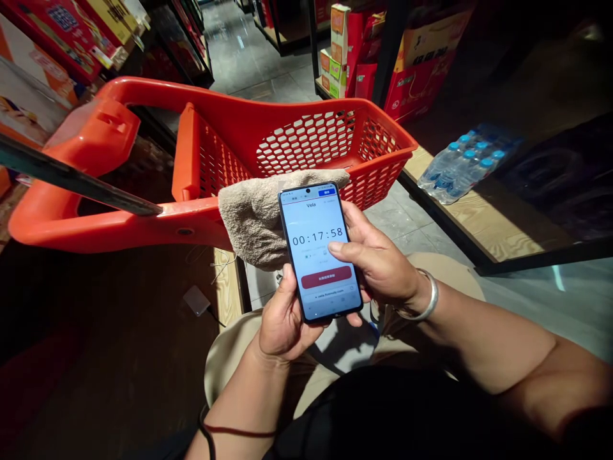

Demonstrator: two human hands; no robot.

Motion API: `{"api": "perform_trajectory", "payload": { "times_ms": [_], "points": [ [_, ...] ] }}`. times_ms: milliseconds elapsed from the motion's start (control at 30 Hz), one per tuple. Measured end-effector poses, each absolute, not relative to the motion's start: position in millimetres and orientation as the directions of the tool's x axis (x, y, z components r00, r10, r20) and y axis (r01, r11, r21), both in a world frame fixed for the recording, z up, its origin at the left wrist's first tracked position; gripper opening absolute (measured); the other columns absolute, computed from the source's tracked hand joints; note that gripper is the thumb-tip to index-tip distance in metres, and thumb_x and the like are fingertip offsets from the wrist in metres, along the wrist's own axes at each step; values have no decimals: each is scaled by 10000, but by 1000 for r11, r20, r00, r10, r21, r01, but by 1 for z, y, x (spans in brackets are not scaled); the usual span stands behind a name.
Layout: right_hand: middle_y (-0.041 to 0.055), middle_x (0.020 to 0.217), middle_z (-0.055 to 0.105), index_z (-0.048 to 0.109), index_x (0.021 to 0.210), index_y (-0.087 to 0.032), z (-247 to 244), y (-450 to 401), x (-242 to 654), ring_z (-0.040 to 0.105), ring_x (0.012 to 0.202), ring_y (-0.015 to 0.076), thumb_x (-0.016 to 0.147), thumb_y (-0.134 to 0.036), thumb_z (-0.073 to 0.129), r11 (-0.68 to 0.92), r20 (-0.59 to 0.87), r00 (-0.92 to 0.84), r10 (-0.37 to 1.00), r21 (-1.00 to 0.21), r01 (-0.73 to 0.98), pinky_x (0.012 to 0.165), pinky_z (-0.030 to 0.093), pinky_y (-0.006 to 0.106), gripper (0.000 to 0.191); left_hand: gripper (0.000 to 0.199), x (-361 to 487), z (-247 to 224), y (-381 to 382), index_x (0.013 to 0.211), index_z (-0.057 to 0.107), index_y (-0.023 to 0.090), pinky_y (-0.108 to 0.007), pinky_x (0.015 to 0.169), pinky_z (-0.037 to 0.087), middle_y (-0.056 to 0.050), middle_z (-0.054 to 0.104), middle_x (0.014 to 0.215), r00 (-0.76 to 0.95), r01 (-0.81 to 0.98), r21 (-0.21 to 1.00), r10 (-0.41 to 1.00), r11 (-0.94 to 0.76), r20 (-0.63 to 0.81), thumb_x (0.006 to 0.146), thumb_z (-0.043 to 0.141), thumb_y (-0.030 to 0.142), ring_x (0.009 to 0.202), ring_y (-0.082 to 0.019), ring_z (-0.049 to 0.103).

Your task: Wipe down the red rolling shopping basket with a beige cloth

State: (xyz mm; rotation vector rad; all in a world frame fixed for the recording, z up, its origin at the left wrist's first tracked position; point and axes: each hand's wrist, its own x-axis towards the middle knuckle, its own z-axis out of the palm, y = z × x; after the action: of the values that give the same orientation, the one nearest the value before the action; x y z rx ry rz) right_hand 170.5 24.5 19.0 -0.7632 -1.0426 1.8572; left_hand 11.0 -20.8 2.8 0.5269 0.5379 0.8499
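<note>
A phone [322, 255] is held upright in front of me, its lit screen showing a timer at 00:17:58 above a red button. My left hand [285, 319] grips its lower left edge. On its right side my right hand [378, 262] holds it too, the thumb over the screen and a silver bangle on the wrist. Just behind the phone, a beige cloth [253, 220] hangs over the near rim of a red shopping basket [301, 144] with perforated walls. No goods show inside the basket.
A pack of water bottles [462, 166] lies on a low wooden shelf [479, 230] at the right. Boxes [335, 57] stand on a shelf at the back. A dark pole [81, 179] crosses the left side. A small white card-like object [196, 300] lies at lower left.
</note>
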Motion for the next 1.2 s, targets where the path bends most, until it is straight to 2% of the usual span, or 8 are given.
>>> {"api": "perform_trajectory", "payload": {
  "times_ms": [133, 333, 467, 600, 700, 900, 1033, 1200],
  "points": [
    [9, 1002, 683, 345, 1461, -304, 18, 25, 171, 661, 607, 131, 876, -436, 661, -291, -88, -465, 881, -876, -385, 539, 625, 293, 678, 709, 11, 1, -21, 1569, 378, 194, -494, 841, 616, -181, 727, 1226, 513, -555, 640, 824, 531, -239, 1011, 333, 628, 1067, -341, 727],
    [39, 1174, 648, 318, 1484, -337, 12, 23, 167, 643, 613, 113, 843, -395, 706, -235, -23, -491, 871, -897, -375, 420, 550, 226, 752, 641, 9, 1, -17, 1559, 405, 233, -432, 758, 632, -160, 623, 1417, 391, -609, 645, 882, 462, -262, 1035, 273, 579, 1047, -310, 726],
    [46, 1212, 627, 298, 1491, -337, 13, 21, 164, 635, 669, 110, 790, -308, 751, -198, -12, -483, 876, -921, -336, 407, 520, 189, 835, 641, 7, -2, -18, 1527, 455, 224, -436, 790, 634, -150, 660, 1365, 364, -605, 645, 883, 466, -296, 1034, 261, 585, 1074, -311, 717],
    [47, 1228, 614, 265, 1507, -353, 12, 20, 163, 619, 676, 109, 764, -310, 781, -181, -14, -475, 880, -935, -306, 424, 533, 203, 905, 659, 8, -3, -19, 1515, 472, 203, -464, 903, 616, -146, 697, 1303, 356, -605, 641, 880, 473, -313, 1036, 227, 585, 1166, -322, 685],
    [54, 1250, 599, 264, 1505, -355, 10, 20, 162, 649, 765, 142, 758, -304, 785, -148, -7, -449, 894, -948, -281, 497, 580, 236, 912, 645, 9, -2, -19, 1515, 477, 205, -456, 982, 589, -128, 709, 1285, 333, -620, 634, 887, 462, -320, 1050, 184, 544, 1220, -309, 661],
    [77, 1308, 575, 277, 1491, -330, 6, 22, 159, 654, 1074, 220, 743, -271, 785, -86, 24, -405, 914, -964, -251, 778, 635, 318, 906, 641, 10, -3, -19, 1513, 482, 198, -458, 1053, 552, -125, 700, 1305, 314, -618, 638, 888, 460, -337, 1048, 217, 551, 1255, -306, 640],
    [69, 1274, 593, 288, 1491, -324, 5, 22, 159, 658, 1068, 203, 749, -267, 781, -67, 39, -397, 917, -967, -247, 888, 609, 349, 893, 643, 9, -3, -19, 1502, 497, 193, -460, 1066, 546, -127, 700, 1305, 316, -613, 642, 888, 460, -335, 1041, 254, 570, 1255, -304, 641],
    [60, 1265, 601, 299, 1493, -326, 5, 21, 160, 665, 1041, 190, 763, -271, 773, -60, 48, -397, 917, -965, -256, 916, 596, 354, 872, 598, 7, -7, -21, 1444, 570, 193, -427, 1086, 537, -103, 712, 1291, 288, -612, 662, 902, 432, -322, 1051, 271, 531, 1275, -281, 629]
  ]
}}
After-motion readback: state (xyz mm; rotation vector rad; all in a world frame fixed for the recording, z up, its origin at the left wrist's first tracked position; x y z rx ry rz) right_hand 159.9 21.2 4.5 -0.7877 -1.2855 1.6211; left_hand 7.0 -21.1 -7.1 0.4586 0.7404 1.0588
